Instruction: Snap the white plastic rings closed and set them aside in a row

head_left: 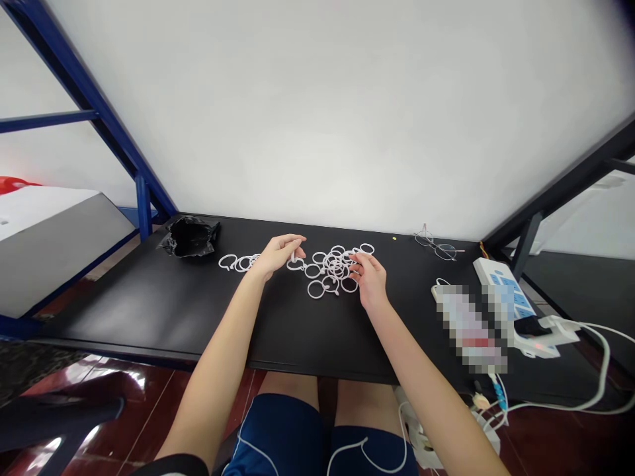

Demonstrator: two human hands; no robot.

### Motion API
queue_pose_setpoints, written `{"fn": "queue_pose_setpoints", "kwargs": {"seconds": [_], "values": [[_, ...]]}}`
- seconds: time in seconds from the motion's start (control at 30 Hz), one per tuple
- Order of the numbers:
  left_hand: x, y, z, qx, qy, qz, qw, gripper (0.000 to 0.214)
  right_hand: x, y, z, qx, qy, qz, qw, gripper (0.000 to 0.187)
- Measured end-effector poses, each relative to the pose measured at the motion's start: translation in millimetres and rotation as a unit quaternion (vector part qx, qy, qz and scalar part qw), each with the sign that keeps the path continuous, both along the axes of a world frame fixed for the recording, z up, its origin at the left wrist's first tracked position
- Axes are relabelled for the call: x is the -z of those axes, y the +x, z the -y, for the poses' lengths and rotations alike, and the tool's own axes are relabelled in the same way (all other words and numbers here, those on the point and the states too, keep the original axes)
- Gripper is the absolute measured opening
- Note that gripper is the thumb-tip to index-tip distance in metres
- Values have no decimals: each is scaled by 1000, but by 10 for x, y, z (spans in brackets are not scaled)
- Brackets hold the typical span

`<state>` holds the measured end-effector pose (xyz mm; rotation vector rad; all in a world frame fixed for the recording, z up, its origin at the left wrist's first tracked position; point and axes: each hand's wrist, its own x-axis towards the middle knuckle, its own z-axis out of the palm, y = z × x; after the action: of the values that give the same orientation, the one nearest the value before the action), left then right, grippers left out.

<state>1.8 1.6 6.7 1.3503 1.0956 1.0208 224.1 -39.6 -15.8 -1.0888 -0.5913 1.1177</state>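
My left hand (281,254) is above the table with thumb and fingers pinched on a white curtain ring (296,266), which hangs just below the fingertips. On the right, my right hand (371,276) reaches into a loose pile of white rings (337,266), its fingers curled on a ring at the pile's right edge. Small knob-like ends show on some rings. Partly hidden behind my left wrist, a short row of several more rings (243,264) lies on the table.
A crumpled black plastic bag (191,238) stands open at the back left of the black table (307,344). Eyeglasses (439,248) lie at the back right. Nearer are a blurred-out phone (469,327), a white power strip (503,284) and white cables (595,390). A white wall (317,132) rises behind.
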Motion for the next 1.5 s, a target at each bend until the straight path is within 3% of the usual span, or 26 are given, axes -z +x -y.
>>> {"fn": "queue_pose_setpoints", "kwargs": {"seconds": [0.17, 0.3, 0.5, 0.7, 0.93, 1.07, 1.27, 1.5], "values": [[14, 160, 46, 56, -27, 137, 989, 37, -38, -66, 54, -44, 42, 58, 996, 22], [32, 369, 106, 53, 1, 276, 960, 29, -91, -150, 137, -168, 66, 107, 978, 31], [86, 559, 197, 81, -70, 344, 933, 29, -48, -201, 189, -276, 69, 130, 950, 43], [104, 579, 189, 60, -65, 370, 925, 27, 13, -198, 185, -287, 62, 139, 946, 46], [84, 497, 96, -31, -53, 368, 928, 20, -23, -199, 175, -266, 67, 144, 951, 25], [59, 487, 107, -30, -74, 381, 921, 19, -13, -190, 150, -238, 72, 130, 960, 22], [62, 495, 112, -14, -124, 464, 877, 16, 73, -216, 123, -253, 83, 162, 950, 24], [132, 490, 81, -29, -87, 455, 886, 21, 29, -206, 155, -325, 62, 148, 932, 19]]}}
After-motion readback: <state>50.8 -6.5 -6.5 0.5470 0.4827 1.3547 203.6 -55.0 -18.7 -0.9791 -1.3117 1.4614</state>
